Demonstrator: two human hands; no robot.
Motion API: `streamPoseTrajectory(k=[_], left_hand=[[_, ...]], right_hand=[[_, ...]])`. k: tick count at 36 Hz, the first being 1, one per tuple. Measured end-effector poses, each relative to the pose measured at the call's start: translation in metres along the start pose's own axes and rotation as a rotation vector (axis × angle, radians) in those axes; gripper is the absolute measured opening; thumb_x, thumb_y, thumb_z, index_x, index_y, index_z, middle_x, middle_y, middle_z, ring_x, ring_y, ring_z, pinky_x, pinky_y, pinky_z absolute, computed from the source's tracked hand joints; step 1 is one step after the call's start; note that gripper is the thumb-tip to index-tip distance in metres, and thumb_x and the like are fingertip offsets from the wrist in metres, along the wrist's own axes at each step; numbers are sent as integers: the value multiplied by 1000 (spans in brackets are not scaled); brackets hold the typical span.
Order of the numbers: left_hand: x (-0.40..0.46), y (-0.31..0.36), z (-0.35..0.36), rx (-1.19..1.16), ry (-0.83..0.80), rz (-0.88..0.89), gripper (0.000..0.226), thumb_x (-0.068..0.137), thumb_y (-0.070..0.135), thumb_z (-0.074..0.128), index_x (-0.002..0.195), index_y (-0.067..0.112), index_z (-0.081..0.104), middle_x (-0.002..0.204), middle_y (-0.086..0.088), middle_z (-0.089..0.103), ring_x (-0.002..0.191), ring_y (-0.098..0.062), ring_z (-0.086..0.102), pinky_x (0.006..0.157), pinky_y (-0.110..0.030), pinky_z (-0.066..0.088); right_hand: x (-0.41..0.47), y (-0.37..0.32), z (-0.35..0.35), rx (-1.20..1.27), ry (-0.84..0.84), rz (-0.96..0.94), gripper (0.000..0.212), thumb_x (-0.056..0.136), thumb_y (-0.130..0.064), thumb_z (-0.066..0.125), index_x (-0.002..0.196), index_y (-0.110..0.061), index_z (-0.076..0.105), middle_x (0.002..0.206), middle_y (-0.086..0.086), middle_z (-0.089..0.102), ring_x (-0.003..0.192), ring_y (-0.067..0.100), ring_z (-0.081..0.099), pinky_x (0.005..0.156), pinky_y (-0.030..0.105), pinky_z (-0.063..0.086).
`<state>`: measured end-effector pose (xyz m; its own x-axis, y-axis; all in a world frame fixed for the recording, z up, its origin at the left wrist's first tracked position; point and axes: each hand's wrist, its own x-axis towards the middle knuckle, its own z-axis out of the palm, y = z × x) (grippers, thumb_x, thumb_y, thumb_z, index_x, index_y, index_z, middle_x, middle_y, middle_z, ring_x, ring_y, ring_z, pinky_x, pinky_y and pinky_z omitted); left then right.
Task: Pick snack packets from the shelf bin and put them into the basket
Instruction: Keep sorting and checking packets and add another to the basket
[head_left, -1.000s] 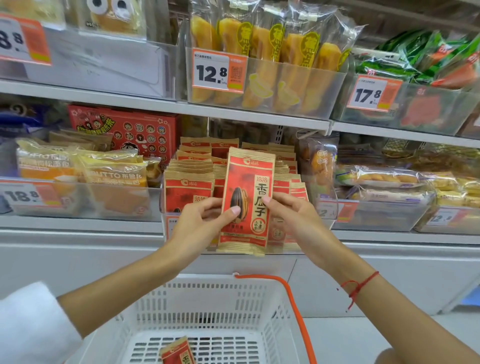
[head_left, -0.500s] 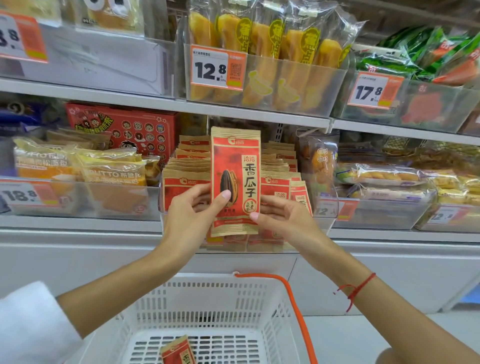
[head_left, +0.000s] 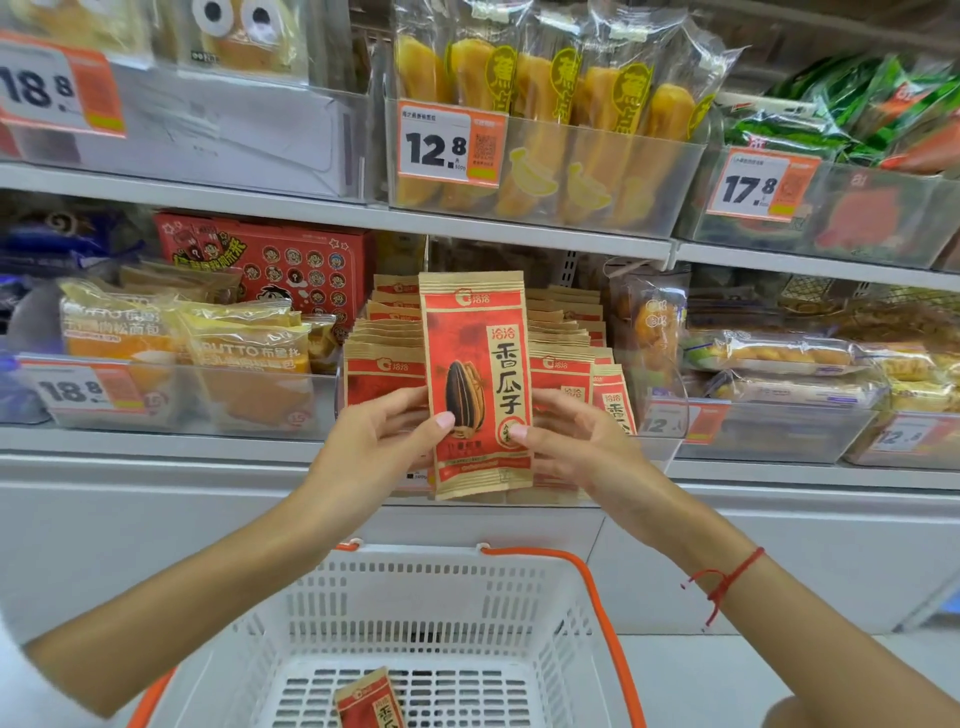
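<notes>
in the basket (head_left: 447, 597), one packet (head_left: 370, 699); two hands (head_left: 382, 441) hold another (head_left: 475, 384).

light: bright, even, soft shadows | glare: plastic wrappers | edges: wide-angle bowing, slight corner blur

packet (head_left: 475, 374) reads 香瓜子 (price tags (head_left: 451, 149): 12.8, 17.8, 18.8).

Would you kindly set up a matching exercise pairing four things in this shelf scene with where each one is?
Things:
1. held packet
2. loose packet
3. red string
4. 12.8 price tag

Places:
A. on the right wrist
B. on the upper bin's front
C. between both hands
D. on the basket floor

Pairs: 1-C, 2-D, 3-A, 4-B
</notes>
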<state>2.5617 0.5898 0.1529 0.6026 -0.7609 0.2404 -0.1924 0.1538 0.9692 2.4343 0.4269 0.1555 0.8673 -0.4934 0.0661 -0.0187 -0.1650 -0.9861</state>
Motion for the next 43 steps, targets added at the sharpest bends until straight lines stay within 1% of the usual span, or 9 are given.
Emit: streamPoseTrajectory(k=[3, 7, 12, 16, 22, 26, 34, 40, 43], left_hand=[[-5, 2, -3, 27, 90, 46, 27, 88, 15, 64, 106, 35, 65, 100, 17, 73, 96, -1, 68, 75, -14, 55], [-3, 10, -10, 113, 219, 66, 45, 83, 19, 71, 127, 24, 62, 112, 13, 69, 100, -4, 67, 83, -16, 55], [-4, 12, -7, 198, 155, -35, 79, 52, 68, 81, 120, 37, 55, 114, 21, 65, 106, -1, 63, 88, -20, 49], [-6, 5, 1, 209, 220, -75, 88, 43, 70, 73, 119, 27, 61, 110, 20, 64, 102, 9, 55, 76, -10, 37], [-8, 12, -2, 153, 136, -24, 42, 58, 59, 69, 95, 38, 66, 92, 32, 68, 95, 16, 57, 84, -14, 38], [-11, 15, 1, 132, 47, 51, 23, 67, 47, 67, 89, 41, 64, 86, 38, 67, 90, 19, 59, 72, -2, 44], [-13, 9, 7, -15, 232, 157, 25, 74, 32, 74, 98, 26, 70, 93, 15, 74, 85, 1, 70, 70, -15, 55], [-10, 4, 4, -184, 255, 94, 19, 89, 14, 64, 104, 26, 65, 85, 14, 75, 82, -5, 72, 65, -15, 55], [-9, 5, 4, -211, 193, 79, 22, 92, 11, 60, 109, 24, 62, 89, 13, 75, 82, -4, 72, 64, -13, 54]], right_hand=[[-3, -1, 9, -32, -65, -14, 47, 84, -28, 69, 129, -25, 57, 119, -3, 69, 111, 11, 65, 93, 31, 54], [-7, -7, 24, -105, 80, -181, 36, 84, -20, 73, 114, -35, 60, 102, -13, 72, 97, 5, 67, 85, 25, 56], [-14, -9, 41, -298, 138, -418, 41, 75, -18, 82, 107, -35, 64, 96, -14, 72, 81, 9, 68, 73, 24, 56], [-18, -6, 48, -338, 74, -392, 44, 72, -16, 85, 106, -32, 62, 94, -7, 67, 81, 12, 63, 69, 26, 55], [-16, -12, 35, -259, -147, -122, 65, 66, -40, 80, 125, -43, 51, 126, -21, 56, 113, -13, 52, 89, 14, 49], [-16, -6, 32, -270, -184, -60, 86, 65, -45, 86, 139, -40, 44, 131, -21, 56, 120, -8, 52, 103, 26, 45], [-15, -1, 42, -466, 167, -205, 107, 44, -70, 76, 137, -36, 36, 130, -18, 47, 119, 0, 48, 99, 32, 49], [-11, -2, 40, -463, 298, -295, 46, 71, -43, 81, 104, -30, 52, 108, -11, 60, 96, 5, 60, 84, 32, 54], [-10, -4, 38, -460, 352, -336, 37, 73, -38, 82, 95, -27, 54, 98, -7, 63, 84, 12, 59, 73, 25, 52]])
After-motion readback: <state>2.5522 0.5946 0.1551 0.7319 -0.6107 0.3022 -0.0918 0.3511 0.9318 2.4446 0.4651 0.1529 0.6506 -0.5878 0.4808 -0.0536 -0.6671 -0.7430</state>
